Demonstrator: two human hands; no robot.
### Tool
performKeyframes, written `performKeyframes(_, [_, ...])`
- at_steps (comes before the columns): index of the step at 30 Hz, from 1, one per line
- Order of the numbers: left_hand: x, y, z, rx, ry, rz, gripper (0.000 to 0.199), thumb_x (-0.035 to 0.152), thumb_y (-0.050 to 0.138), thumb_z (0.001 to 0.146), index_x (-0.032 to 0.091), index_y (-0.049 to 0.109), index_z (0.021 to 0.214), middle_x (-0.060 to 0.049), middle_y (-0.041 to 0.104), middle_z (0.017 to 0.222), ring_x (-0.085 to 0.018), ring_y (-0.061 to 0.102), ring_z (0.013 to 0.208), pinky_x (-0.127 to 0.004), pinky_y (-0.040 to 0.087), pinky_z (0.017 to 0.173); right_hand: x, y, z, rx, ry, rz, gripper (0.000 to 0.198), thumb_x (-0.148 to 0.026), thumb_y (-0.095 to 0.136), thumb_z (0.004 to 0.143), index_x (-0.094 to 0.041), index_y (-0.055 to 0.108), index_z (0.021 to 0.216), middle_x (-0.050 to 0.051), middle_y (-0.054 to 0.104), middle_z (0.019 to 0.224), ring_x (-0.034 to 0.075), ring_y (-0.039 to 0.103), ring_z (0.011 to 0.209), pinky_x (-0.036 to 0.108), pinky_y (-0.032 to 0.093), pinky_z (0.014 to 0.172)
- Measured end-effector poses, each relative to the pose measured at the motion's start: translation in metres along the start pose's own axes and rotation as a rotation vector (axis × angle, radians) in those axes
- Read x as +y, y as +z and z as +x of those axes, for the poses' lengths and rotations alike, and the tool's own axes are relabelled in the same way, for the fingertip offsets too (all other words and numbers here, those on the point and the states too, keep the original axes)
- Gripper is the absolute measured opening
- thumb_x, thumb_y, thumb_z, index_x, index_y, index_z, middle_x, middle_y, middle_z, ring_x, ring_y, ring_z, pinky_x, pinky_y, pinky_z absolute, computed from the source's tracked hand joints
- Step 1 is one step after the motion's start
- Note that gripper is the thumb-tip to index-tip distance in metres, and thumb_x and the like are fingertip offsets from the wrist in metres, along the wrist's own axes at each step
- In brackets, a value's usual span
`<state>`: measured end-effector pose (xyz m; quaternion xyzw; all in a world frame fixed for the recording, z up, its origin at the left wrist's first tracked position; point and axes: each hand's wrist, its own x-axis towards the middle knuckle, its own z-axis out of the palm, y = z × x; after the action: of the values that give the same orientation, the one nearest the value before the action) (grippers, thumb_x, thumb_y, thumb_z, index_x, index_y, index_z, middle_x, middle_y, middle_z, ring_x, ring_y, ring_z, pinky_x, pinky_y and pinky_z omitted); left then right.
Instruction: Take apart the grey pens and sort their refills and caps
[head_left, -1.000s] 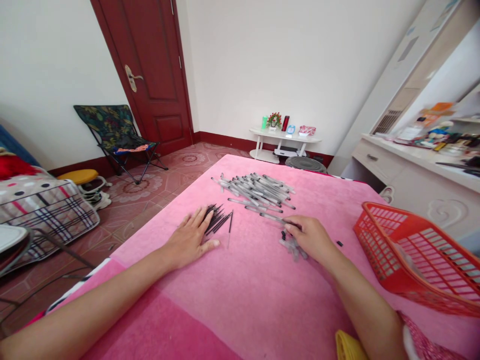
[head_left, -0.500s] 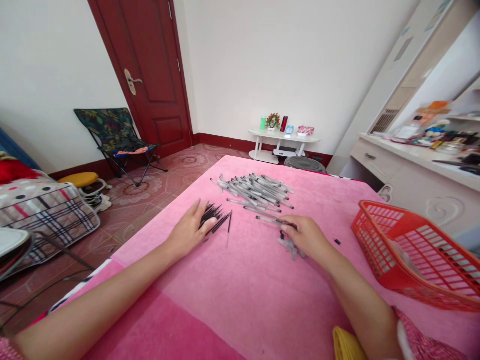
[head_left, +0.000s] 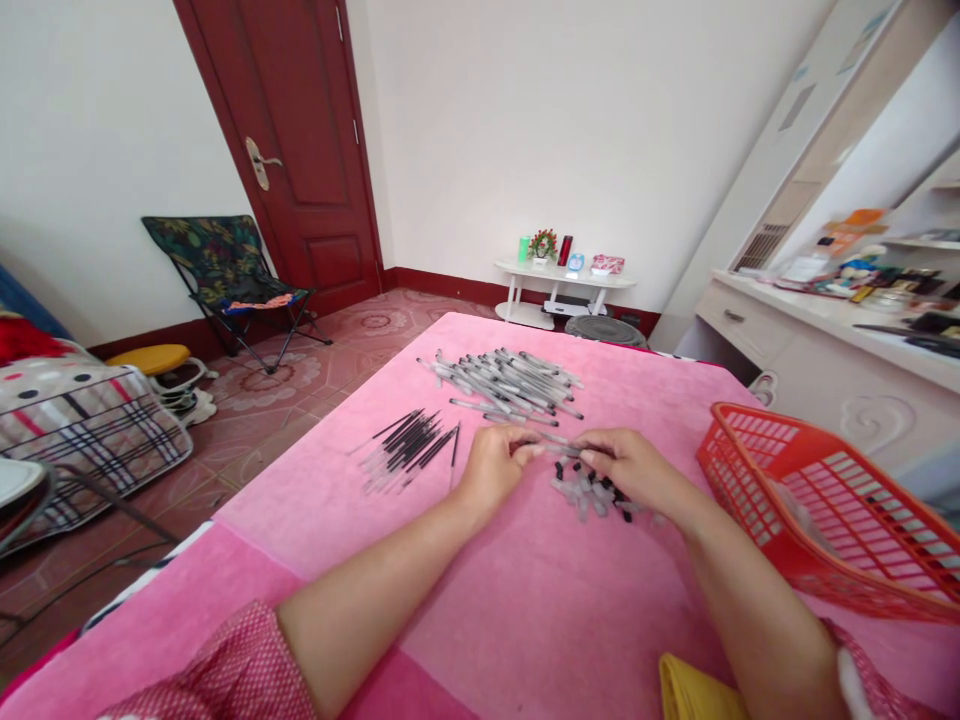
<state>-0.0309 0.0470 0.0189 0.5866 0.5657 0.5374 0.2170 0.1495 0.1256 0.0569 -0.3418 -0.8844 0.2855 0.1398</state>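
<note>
A clear pen (head_left: 555,444) lies level between my two hands, a little above the pink cloth. My left hand (head_left: 496,462) pinches its left end, and my right hand (head_left: 622,462) grips the right end. Below my right hand is a small heap of clear and black pen caps (head_left: 589,492). Left of my left hand, dark thin ink refills (head_left: 411,440) lie side by side in a loose bundle. Beyond both hands spreads a pile of clear pens with dark ends (head_left: 510,380).
A red plastic basket (head_left: 810,540) stands at the table's right side. Something yellow (head_left: 697,690) lies at the near edge. The pink cloth (head_left: 525,610) covers the table. Behind are a folding chair (head_left: 217,265), a dark red door (head_left: 300,150) and a white dresser (head_left: 832,360).
My left hand has left the refills and moved right to take hold of the pen's left end. My right hand still grips the pen, and more of the caps beneath it show.
</note>
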Motion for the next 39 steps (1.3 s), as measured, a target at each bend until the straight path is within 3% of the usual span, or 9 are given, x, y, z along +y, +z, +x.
performKeyframes(5, [-0.004, -0.005, -0.009, 0.077, -0.052, -0.005, 0.019, 0.032, 0.06, 0.074, 0.014, 0.066, 0.077, -0.004, 0.066, 0.071, -0.014, 0.056, 0.064, -0.025, 0.043, 0.061, -0.007, 0.003, 0.0, -0.005, -0.031, 0.013, 0.026, -0.028, 0.044, 0.08, -0.016, 0.066, 0.073, -0.001, 0.054, 0.055, 0.01, 0.046, 0.05, 0.019, 0.034, 0.047])
performKeyframes(10, [-0.002, -0.007, -0.011, 0.076, 0.01, 0.136, 0.03, 0.038, 0.048, 0.082, 0.015, 0.056, 0.064, 0.001, 0.052, 0.058, -0.011, 0.047, 0.057, -0.022, 0.033, 0.056, -0.012, 0.002, -0.002, 0.01, -0.032, 0.02, 0.033, -0.037, 0.047, 0.082, -0.016, 0.068, 0.069, -0.001, 0.054, 0.052, 0.01, 0.046, 0.048, 0.02, 0.034, 0.046])
performKeyframes(14, [-0.001, -0.006, -0.012, 0.062, 0.005, 0.19, 0.042, 0.042, 0.036, 0.087, 0.016, 0.047, 0.056, 0.003, 0.041, 0.053, -0.01, 0.039, 0.052, -0.023, 0.027, 0.052, -0.016, 0.002, -0.002, 0.105, -0.031, -0.025, 0.022, -0.031, 0.055, 0.077, -0.018, 0.07, 0.07, 0.001, 0.065, 0.065, 0.012, 0.054, 0.056, 0.021, 0.039, 0.053])
performKeyframes(18, [-0.003, -0.004, -0.013, 0.021, -0.119, 0.082, 0.052, 0.051, 0.028, 0.087, 0.016, 0.041, 0.05, 0.003, 0.034, 0.047, -0.009, 0.033, 0.046, -0.023, 0.022, 0.047, -0.017, 0.005, -0.001, 0.222, -0.038, -0.066, 0.015, -0.029, 0.059, 0.072, -0.021, 0.071, 0.076, 0.002, 0.069, 0.08, 0.015, 0.06, 0.069, 0.022, 0.042, 0.059])
performKeyframes(23, [-0.005, -0.007, -0.011, 0.009, -0.049, 0.007, 0.034, 0.045, 0.042, 0.084, 0.016, 0.052, 0.071, 0.002, 0.05, 0.06, -0.01, 0.045, 0.055, -0.021, 0.031, 0.053, -0.012, 0.006, 0.0, 0.235, -0.014, -0.087, 0.016, -0.03, 0.058, 0.073, -0.021, 0.071, 0.076, 0.002, 0.069, 0.076, 0.016, 0.06, 0.068, 0.023, 0.043, 0.061])
performKeyframes(26, [-0.007, -0.008, -0.01, 0.005, 0.01, -0.014, 0.022, 0.038, 0.051, 0.081, 0.016, 0.051, 0.074, 0.004, 0.05, 0.063, -0.009, 0.046, 0.057, -0.02, 0.033, 0.055, -0.01, 0.006, -0.001, 0.196, -0.015, -0.066, 0.018, -0.031, 0.056, 0.075, -0.021, 0.071, 0.076, 0.002, 0.068, 0.072, 0.015, 0.06, 0.065, 0.024, 0.043, 0.06])
performKeyframes(31, [-0.007, -0.008, -0.014, -0.032, -0.057, -0.043, 0.044, 0.044, 0.034, 0.088, 0.016, 0.045, 0.055, 0.003, 0.044, 0.048, -0.01, 0.043, 0.049, -0.022, 0.033, 0.053, -0.014, 0.007, 0.0, 0.227, -0.057, -0.004, 0.016, -0.029, 0.06, 0.072, -0.019, 0.07, 0.079, 0.003, 0.068, 0.079, 0.016, 0.061, 0.072, 0.023, 0.043, 0.063])
performKeyframes(34, [-0.003, -0.009, -0.016, -0.036, -0.094, -0.07, 0.051, 0.048, 0.026, 0.089, 0.016, 0.048, 0.056, 0.002, 0.046, 0.047, -0.011, 0.046, 0.048, -0.023, 0.034, 0.052, -0.014, 0.007, 0.001, 0.256, -0.05, 0.004, 0.016, -0.029, 0.062, 0.071, -0.019, 0.07, 0.079, 0.003, 0.068, 0.079, 0.016, 0.061, 0.072, 0.024, 0.043, 0.063])
performKeyframes(39, [-0.003, -0.009, -0.013, 0.002, -0.005, -0.05, 0.025, 0.041, 0.051, 0.081, 0.016, 0.053, 0.081, 0.004, 0.053, 0.062, -0.009, 0.048, 0.054, -0.02, 0.034, 0.054, -0.007, 0.008, 0.001, 0.245, -0.039, 0.004, 0.016, -0.03, 0.059, 0.073, -0.019, 0.069, 0.08, 0.003, 0.068, 0.077, 0.016, 0.06, 0.069, 0.024, 0.043, 0.061])
